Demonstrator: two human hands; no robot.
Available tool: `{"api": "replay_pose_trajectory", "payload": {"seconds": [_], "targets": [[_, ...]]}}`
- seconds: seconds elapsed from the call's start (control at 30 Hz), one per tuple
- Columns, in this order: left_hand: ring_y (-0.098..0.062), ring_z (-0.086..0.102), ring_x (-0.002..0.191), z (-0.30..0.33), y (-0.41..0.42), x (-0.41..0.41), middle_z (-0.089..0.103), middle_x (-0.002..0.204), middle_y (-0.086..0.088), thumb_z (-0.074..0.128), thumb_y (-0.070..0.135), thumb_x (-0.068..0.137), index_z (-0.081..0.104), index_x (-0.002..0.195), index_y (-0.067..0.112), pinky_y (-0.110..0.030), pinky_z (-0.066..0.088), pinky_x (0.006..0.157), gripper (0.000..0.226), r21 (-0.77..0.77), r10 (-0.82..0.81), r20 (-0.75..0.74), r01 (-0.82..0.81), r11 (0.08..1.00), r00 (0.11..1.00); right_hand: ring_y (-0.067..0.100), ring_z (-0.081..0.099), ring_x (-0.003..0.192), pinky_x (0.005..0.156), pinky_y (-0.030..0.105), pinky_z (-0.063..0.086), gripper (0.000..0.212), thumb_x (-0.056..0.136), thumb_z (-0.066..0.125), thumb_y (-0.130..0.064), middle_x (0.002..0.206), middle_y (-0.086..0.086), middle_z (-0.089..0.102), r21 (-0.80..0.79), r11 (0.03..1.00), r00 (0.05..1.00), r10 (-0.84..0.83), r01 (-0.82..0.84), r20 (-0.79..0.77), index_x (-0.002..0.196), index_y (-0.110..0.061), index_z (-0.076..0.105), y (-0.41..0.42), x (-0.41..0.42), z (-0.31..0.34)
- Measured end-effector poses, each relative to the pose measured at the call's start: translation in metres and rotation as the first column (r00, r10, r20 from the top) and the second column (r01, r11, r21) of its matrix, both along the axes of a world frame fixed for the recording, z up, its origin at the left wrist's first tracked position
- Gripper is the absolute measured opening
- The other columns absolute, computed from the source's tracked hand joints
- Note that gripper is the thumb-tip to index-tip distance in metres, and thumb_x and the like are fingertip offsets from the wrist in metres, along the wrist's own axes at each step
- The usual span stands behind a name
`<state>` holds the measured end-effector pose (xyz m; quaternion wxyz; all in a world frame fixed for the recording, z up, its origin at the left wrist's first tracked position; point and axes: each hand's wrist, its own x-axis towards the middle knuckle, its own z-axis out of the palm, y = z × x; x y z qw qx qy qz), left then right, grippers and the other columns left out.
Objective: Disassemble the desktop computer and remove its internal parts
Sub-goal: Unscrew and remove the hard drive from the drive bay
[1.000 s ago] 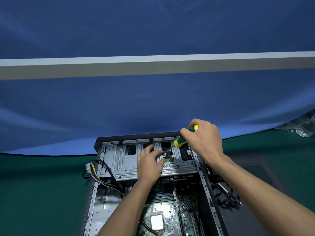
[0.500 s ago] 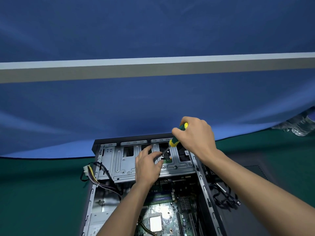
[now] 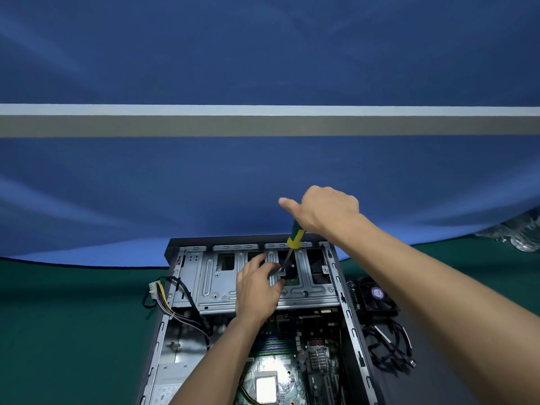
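At six o'clock on my green mat, one open grey metal computer case shows its green motherboard. My right hand grips one yellow-green screwdriver; my left hand pinches the silver drive cage.

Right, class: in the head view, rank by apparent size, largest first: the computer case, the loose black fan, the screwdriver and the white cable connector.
1. computer case
2. loose black fan, lying on the mat right of the case
3. screwdriver, though the right hand hides part of its handle
4. white cable connector
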<state>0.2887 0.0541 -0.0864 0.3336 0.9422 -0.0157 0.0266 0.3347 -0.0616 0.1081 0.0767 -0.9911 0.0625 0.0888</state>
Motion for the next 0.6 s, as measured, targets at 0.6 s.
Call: {"api": "replay_pose_trajectory", "payload": {"seconds": [0.6], "targets": [[-0.013,0.032,0.128,-0.003,-0.002,0.000,0.040,0.140,0.009,0.064,0.034,0.085,0.062,0.115,0.029,-0.022,0.017,0.102,0.031,0.019,0.019,0.029,-0.020,1.000,0.999,0.028,0.060,0.073,0.072,0.042,0.057,0.013,0.093,0.053,-0.024,0.091,0.010,0.061,0.256,0.954,0.981,0.179,-0.154,-0.077,0.093,-0.013,0.047,0.005,-0.005,0.009]]}}
